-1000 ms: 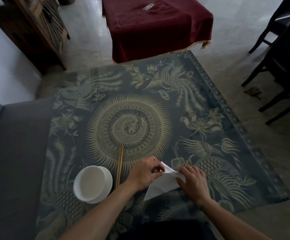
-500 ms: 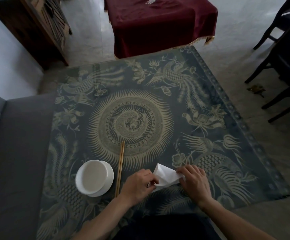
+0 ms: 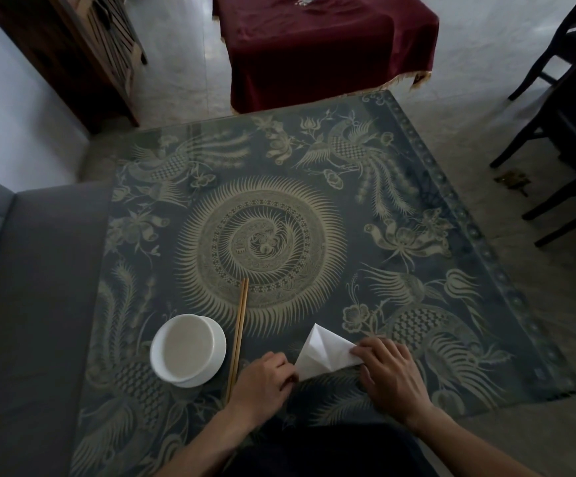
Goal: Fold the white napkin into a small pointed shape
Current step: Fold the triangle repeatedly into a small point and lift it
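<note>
The white napkin (image 3: 321, 354) lies near the front edge of the tabletop (image 3: 434, 187), folded into a pointed shape with its tip aimed away from the person and creases running down from that tip. The left hand (image 3: 262, 383) rests at the napkin's lower left corner, fingers (image 3: 288, 373) curled in and pinching that corner. The right hand (image 3: 393, 373) lies palm down on the napkin's right side, its fingers (image 3: 365, 347) pressing the paper flat against the tabletop rather than clenched. The tabletop is covered in a dark blue pattern of gold birds, flowers and a central sunburst ring.

To the left of the hands stands a white bowl (image 3: 185, 349) set on a white saucer (image 3: 219, 339); the inside of the bowl looks pale and flat, and I cannot tell whether it holds liquid. A pair of 2 wooden chopsticks (image 3: 239, 335) lies between the bowl and the left hand, side by side, pointing toward the table's middle. Beyond the tabletop stands a table with a maroon cloth (image 3: 328, 46)
</note>
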